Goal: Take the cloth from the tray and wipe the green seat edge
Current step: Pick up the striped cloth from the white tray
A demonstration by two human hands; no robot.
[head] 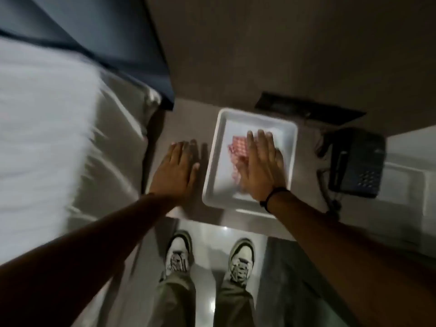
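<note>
On the far left we see a blurred white bed (40, 128) with a grey sheet hanging down its side, and behind it a dark blue panel. No green seat edge shows in this view, so we cannot say where the wiping will happen.

Moving right, our left hand (175, 169) lies flat on the beige surface (186, 119), fingers spread and extended, holding nothing. It sits just beside the left wall of the white tray (212, 161), apart from it.

Next comes the tray itself, with the red-and-white checked cloth (238, 147) lying crumpled inside. Our right hand (260, 164) is over the cloth, palm down, fingers stretched out straight and not yet curled around it. Whether the palm presses the fabric or only hovers above it, we cannot tell. A dark band circles that wrist. The cloth shows to the left of this hand and partly under it.

Further right sits a dark telephone (356, 161) with its cord trailing beside it. Below, our two shoes (179, 251) stand on the glossy floor.

We judge the main risk to be the tray sliding or tipping if the right hand drags the cloth sideways instead of pinching it, since the left hand is not steadying the tray. A flat-handed grab could also leave part of the cloth behind.
</note>
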